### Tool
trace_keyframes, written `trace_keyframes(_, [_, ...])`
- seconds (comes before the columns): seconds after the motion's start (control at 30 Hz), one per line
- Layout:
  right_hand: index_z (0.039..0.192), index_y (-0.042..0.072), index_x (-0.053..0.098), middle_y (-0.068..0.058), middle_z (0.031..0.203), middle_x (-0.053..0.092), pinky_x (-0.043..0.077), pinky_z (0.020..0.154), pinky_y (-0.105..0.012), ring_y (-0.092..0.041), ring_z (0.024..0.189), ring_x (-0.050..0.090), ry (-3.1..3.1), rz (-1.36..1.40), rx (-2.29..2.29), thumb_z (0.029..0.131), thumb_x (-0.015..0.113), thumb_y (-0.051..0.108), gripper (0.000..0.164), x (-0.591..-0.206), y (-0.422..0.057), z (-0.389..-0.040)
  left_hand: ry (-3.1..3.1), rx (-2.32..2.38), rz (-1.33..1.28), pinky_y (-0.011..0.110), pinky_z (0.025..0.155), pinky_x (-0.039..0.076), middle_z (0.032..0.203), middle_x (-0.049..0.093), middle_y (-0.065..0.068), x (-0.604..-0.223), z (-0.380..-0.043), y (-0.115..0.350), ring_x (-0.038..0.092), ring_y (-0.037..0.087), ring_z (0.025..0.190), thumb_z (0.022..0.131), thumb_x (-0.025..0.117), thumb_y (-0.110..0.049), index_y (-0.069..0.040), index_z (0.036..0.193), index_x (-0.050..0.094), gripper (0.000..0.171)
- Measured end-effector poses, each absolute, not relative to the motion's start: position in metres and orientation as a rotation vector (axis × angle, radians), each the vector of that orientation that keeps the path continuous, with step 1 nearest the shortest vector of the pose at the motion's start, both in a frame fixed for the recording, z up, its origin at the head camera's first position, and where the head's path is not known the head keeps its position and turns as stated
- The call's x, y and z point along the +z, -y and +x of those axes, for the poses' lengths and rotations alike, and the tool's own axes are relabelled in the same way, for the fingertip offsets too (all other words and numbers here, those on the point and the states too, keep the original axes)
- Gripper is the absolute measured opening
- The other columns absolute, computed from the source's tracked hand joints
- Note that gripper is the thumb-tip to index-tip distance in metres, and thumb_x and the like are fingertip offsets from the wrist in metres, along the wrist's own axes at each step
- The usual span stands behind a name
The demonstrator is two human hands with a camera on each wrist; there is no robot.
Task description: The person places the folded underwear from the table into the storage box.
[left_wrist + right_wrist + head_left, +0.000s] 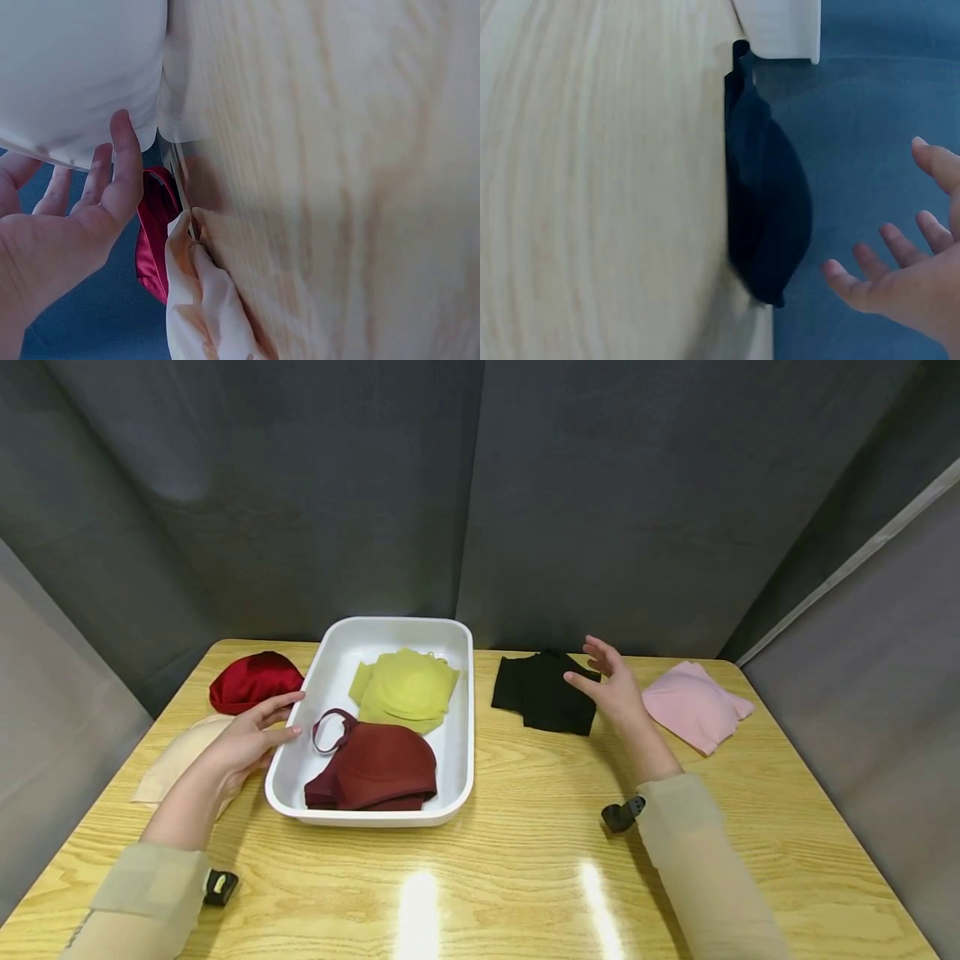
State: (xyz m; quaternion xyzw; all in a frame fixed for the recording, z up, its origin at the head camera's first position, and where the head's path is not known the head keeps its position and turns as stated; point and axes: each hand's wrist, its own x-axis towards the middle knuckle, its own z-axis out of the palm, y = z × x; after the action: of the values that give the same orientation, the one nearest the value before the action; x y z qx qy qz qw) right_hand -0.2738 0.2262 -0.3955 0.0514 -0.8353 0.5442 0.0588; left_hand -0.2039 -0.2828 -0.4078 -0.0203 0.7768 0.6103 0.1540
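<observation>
A white tray [467,760] holds a folded yellow-green bra [405,689] and, nearer me, a dark red bra [390,764] with a looped strap. My left hand [243,739] is at the tray's left side, its fingers extended against the outer wall in the left wrist view. Over the right edge of a folded black bra [551,693] hovers my right hand [615,689], fingers spread and holding nothing. The right wrist view shows a gap between those fingers and the black bra [765,180].
Left of the tray lie a shiny red bra [255,681] and a beige one [176,760], partly behind my left arm. A pink bra [696,706] rests at the far right of the wooden table [525,852]. Grey curtains [600,510] stand behind and at both sides.
</observation>
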Motion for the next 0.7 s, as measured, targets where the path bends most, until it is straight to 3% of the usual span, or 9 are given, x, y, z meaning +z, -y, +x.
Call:
trace_keyframes(0.33, [0.148,0.017,0.029,-0.014,0.151,0.03,0.032,0.107,-0.051,-0.038,0.134,0.03,2.612,0.003,1.627,0.085,0.071,0.022,0.076,-0.416,-0.239,-0.286,-2.232,1.749,-0.055,0.031,0.082,0.052,0.143,0.033,0.018,-0.408,-0.203,0.283,0.053,0.018,0.105,0.094,0.058,-0.018,-0.018,0.15,0.026,0.064])
trace_keyframes(0.7, [0.15,0.016,0.025,-0.018,0.153,0.022,0.031,0.106,-0.054,-0.044,0.135,0.027,2.761,0.028,1.534,0.087,0.069,0.022,0.077,-0.426,-0.249,-0.301,-2.218,1.762,-0.048,0.034,0.081,0.053,0.146,0.03,0.019,-0.408,-0.204,0.283,0.055,0.021,0.104,0.095,0.056,-0.014,-0.016,0.149,0.026,0.063])
